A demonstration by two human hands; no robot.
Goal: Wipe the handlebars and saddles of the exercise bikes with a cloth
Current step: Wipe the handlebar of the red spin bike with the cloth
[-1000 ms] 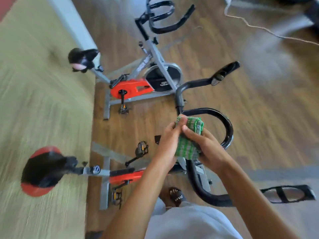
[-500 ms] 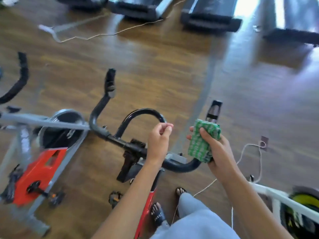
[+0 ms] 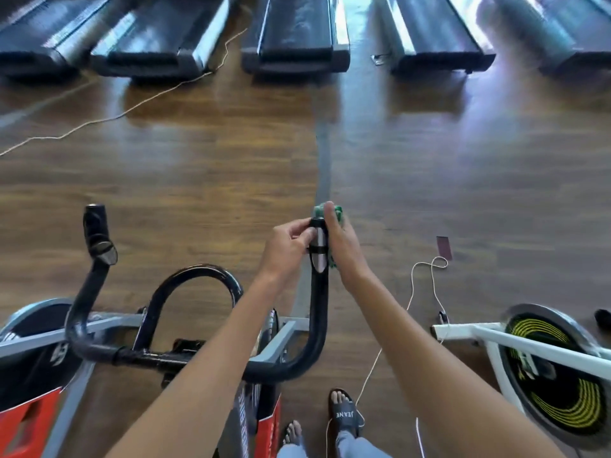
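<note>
Head view: cloth (image 3: pixel 334 215) pressed between right-hand fingers (image 3: pixel 328 211) and handlebar (image 3: pixel 318 285).

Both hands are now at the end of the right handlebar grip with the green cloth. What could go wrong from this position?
The green cloth is bunched behind the grip end under the right hand, so it may slip off the tip and miss the side that the left hand touches. A white cord lies on the floor beside the sandalled foot; stepping toward the white bike could snag it.
</note>
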